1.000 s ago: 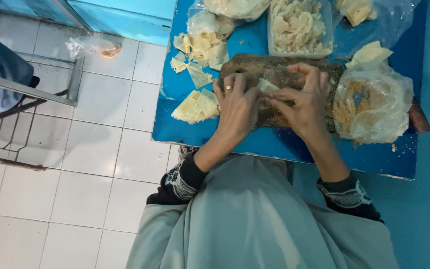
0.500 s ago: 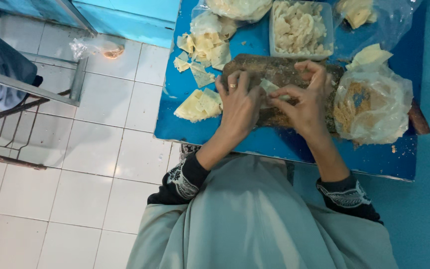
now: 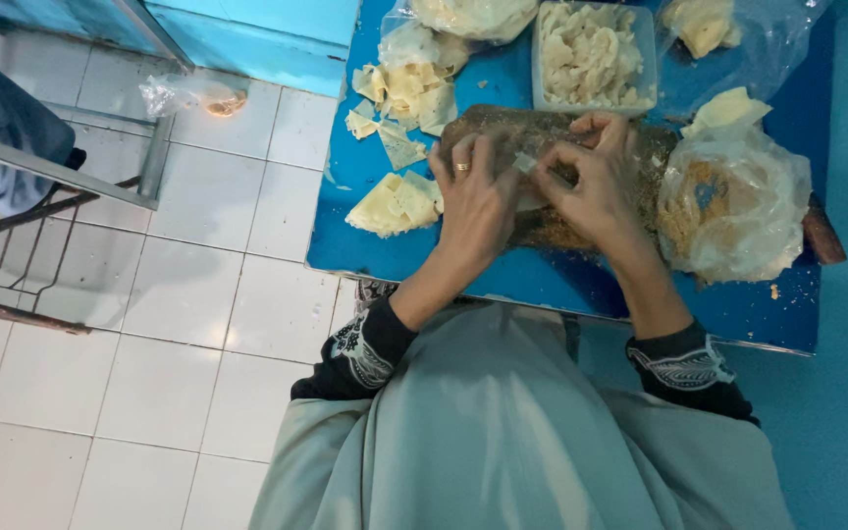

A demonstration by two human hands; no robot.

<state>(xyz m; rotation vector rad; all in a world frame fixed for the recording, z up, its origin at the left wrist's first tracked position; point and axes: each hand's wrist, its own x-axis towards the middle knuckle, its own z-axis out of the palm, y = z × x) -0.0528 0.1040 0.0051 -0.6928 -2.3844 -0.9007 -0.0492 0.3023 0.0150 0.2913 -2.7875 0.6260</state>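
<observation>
Both forearms are stretched forward from dark patterned cuffs and drawn together at the hands. The left hand [image 3: 473,196] is laid palm down, fingers bent, a ring worn on one finger. The right hand [image 3: 596,186] is curled beside it, fingertips pinched together and turned toward the left hand.

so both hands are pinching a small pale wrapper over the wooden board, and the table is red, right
Not quite: the table is blue, not red, as the head view shows. The rest holds: left hand and right hand pinch a small pale wrapper over the wooden board.
</observation>
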